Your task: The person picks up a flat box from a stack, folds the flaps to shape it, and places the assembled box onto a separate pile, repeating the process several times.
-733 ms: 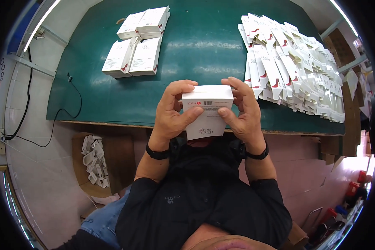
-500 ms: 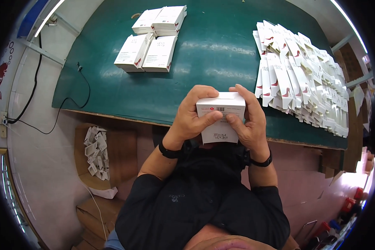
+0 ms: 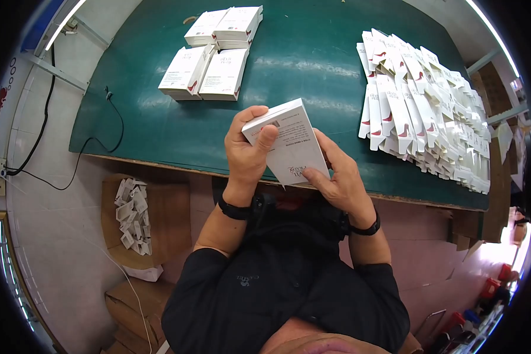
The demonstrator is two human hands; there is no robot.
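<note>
White and tilted, the carton [image 3: 293, 143] is by the near edge of the green table [image 3: 304, 71], its upper-left end clasped by the half-closed left hand [image 3: 248, 150], its lower-right side held between thumb and fingers of the loosely curled right hand [image 3: 343, 180].

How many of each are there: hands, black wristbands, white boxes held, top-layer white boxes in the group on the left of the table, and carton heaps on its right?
Hands, left hand and right hand: 2
Black wristbands: 2
Held white box: 1
Top-layer white boxes: 4
Heap of white cartons: 1
Total: 10
</note>
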